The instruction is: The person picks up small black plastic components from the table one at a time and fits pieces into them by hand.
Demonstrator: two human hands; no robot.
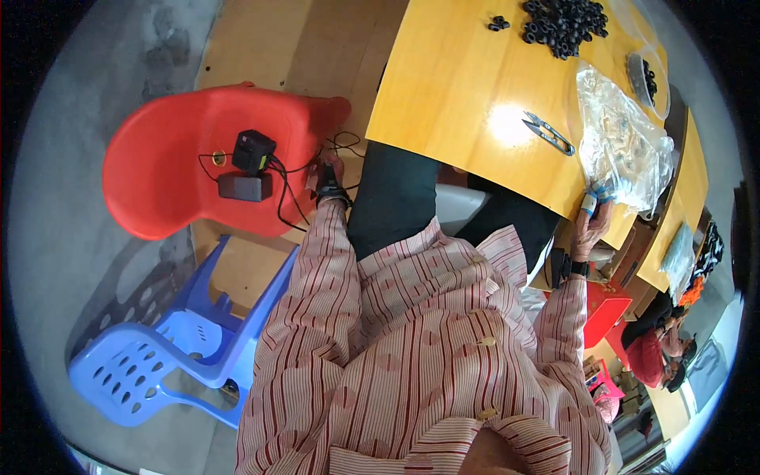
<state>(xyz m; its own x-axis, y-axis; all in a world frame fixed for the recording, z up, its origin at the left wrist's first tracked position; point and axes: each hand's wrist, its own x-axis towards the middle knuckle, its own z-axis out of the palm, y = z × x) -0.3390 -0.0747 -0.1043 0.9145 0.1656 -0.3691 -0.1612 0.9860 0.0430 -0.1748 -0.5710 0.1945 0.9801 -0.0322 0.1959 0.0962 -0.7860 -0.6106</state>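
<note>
My right hand (590, 229), with blue and white wraps on its fingers, is at the near edge of the yellow table. Its fingertips are closed on the lower edge of a crumpled clear plastic bag (621, 138). A pair of thread snips (548, 133) lies on the tabletop left of the bag. My left hand (330, 168) is down beside the red chair (158, 158), close to black cables; its fingers are too dark and small to read. On the chair seat rest a black box-shaped device (253, 150) and a second dark block (245, 186), both with cables.
Several small black rings (564, 28) are heaped at the table's far side, with a clear tub (649, 83) of more to the right. A blue plastic chair (150, 360) stands at lower left. Another person (653, 352) sits at the far right, near a red box (606, 311).
</note>
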